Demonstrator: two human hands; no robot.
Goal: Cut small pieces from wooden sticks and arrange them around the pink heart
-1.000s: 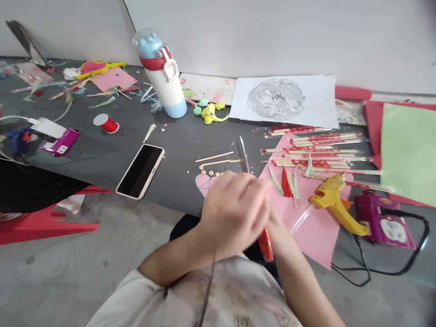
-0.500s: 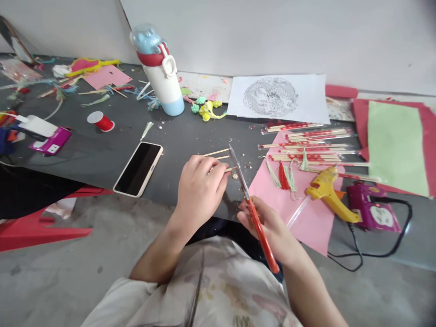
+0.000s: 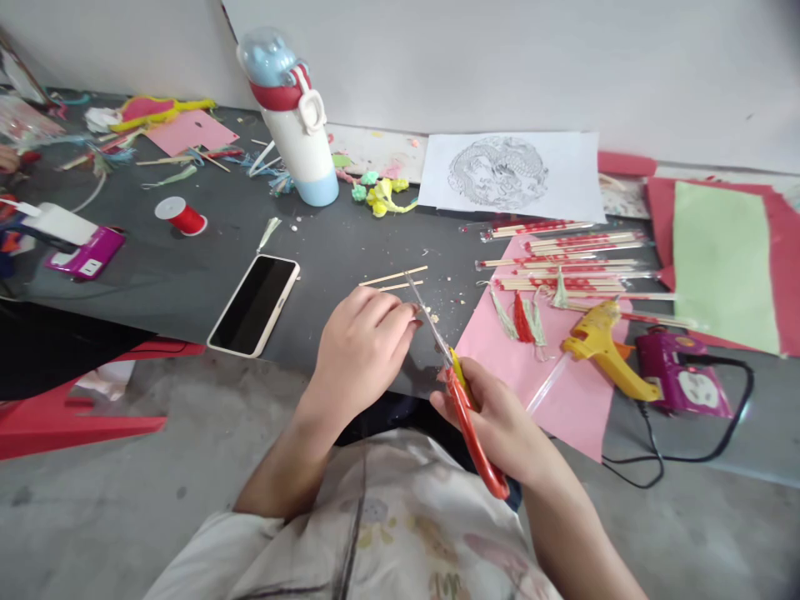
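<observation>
My right hand (image 3: 497,421) grips red-handled scissors (image 3: 459,396), blades pointing up-left toward my left hand. My left hand (image 3: 362,346) is closed in a pinch at the near edge of the dark table (image 3: 187,283), its fingertips touching the scissor blades; what it pinches is too small to make out. Two thin wooden sticks (image 3: 393,277) lie on the table just beyond the fingers, with small crumbs scattered around them.
A phone (image 3: 253,304) lies left of my hands. A pink sheet (image 3: 550,392) with tassels (image 3: 522,317), a yellow glue gun (image 3: 603,350), a purple power strip (image 3: 684,383) and wrapped sticks (image 3: 575,262) sit right. A bottle (image 3: 293,121), red thread spool (image 3: 181,217) and dragon drawing (image 3: 509,175) lie farther back.
My hands have separated from in front of me; the scissors came into view, then tilted lower and closer to my left fingertips.
</observation>
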